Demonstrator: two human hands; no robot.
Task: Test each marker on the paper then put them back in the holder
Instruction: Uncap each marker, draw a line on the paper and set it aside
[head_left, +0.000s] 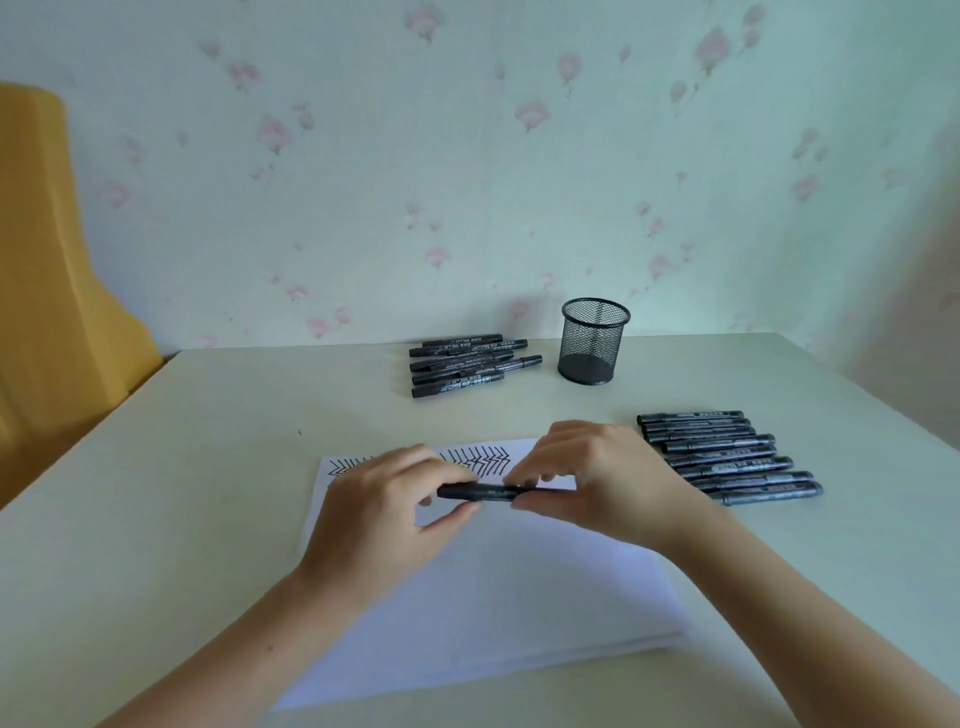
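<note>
Black marker (483, 491), slim, plastic-bodied, sits level above the white paper sheet (467, 582); your left hand (387, 512) pinches one end, your right hand (587, 480) grips the other. Risks: tug the cap hard and the tip may streak your fingers or skip across the paper; an elbow could nudge the right-hand row of markers (727, 457) into rolling. Black mesh holder (595, 340) stands empty, well apart. Hard to tell: cap on or off, fingers cover both ends; motion blur hides the label.
</note>
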